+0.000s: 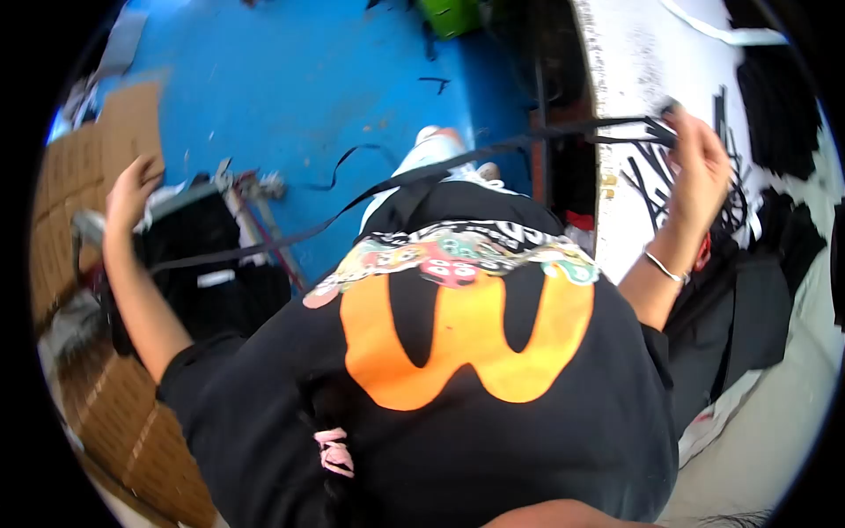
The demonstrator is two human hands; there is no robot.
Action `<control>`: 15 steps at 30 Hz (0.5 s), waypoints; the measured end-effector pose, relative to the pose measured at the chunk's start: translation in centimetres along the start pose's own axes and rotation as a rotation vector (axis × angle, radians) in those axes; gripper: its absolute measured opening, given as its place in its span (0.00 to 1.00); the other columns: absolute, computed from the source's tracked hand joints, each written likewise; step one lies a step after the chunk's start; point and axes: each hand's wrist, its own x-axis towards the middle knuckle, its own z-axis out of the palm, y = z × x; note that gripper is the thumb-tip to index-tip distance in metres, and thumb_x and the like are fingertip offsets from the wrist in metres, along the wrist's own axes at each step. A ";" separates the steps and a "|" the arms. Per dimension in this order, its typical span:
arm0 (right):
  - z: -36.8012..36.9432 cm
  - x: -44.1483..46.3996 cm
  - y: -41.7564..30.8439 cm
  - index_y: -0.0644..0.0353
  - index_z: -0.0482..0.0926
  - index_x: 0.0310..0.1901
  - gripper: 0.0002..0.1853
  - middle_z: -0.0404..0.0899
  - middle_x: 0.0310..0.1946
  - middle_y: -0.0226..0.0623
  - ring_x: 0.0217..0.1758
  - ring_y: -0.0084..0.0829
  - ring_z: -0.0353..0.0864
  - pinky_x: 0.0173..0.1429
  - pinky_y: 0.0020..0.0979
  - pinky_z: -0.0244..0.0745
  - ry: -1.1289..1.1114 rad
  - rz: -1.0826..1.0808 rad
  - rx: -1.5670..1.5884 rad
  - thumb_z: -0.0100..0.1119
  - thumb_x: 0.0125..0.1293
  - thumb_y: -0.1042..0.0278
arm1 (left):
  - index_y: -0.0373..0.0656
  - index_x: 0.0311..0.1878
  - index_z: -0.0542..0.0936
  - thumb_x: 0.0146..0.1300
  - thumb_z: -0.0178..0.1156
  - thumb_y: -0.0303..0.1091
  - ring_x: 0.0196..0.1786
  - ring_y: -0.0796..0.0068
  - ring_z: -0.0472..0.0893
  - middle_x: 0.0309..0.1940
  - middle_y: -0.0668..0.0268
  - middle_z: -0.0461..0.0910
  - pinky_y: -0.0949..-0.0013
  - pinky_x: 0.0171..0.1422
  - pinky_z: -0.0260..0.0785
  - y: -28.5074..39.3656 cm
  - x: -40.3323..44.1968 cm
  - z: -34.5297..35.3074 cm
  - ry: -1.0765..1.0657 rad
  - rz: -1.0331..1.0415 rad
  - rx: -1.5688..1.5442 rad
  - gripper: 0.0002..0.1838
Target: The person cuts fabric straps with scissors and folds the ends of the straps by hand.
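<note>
My right hand (700, 167), out to the right over a white tabletop, is closed on the end of some long black fabric straps (493, 143). The straps stretch leftward across the front of my body and down toward a heap of black cloth (198, 238). Out on the left, my left hand (130, 192) is raised beside that heap, its fingers curled in; whatever they may hold is hidden. Beneath my right hand, several short black strips (647, 180) lie scattered on the white tabletop (629, 79).
Cardboard boxes (75, 189) stand on the left. The blue floor (264, 79) lies ahead, with a green container (451, 16) at the far end. Dark garments (748, 308) hang or lie at the right. A metal frame (255, 211) stands by the cloth heap.
</note>
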 end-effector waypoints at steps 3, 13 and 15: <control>6.0 -1.8 -4.0 0.63 0.85 0.32 0.09 0.72 0.18 0.17 0.21 0.09 0.62 0.25 0.16 0.53 -0.164 -0.016 0.105 0.67 0.61 0.65 | 0.38 0.57 0.76 0.69 0.53 0.36 0.57 0.71 0.76 0.53 0.60 0.79 0.70 0.63 0.65 23.1 5.2 6.7 -0.088 0.391 -0.409 0.18; 9.7 -4.0 -10.1 0.65 0.84 0.32 0.09 0.74 0.18 0.22 0.18 0.09 0.63 0.19 0.16 0.53 0.034 0.114 0.255 0.66 0.62 0.67 | 0.37 0.42 0.78 0.65 0.59 0.30 0.23 0.85 0.71 0.25 0.71 0.76 0.83 0.31 0.63 44.1 7.2 10.8 -0.961 0.740 -1.244 0.07; 7.9 -4.6 -9.1 0.66 0.84 0.32 0.08 0.77 0.20 0.24 0.20 0.10 0.66 0.23 0.15 0.57 0.148 0.115 0.233 0.66 0.62 0.69 | 0.37 0.42 0.78 0.63 0.61 0.30 0.26 0.86 0.71 0.27 0.72 0.77 0.83 0.33 0.63 45.2 7.5 11.0 -1.017 0.763 -1.152 0.08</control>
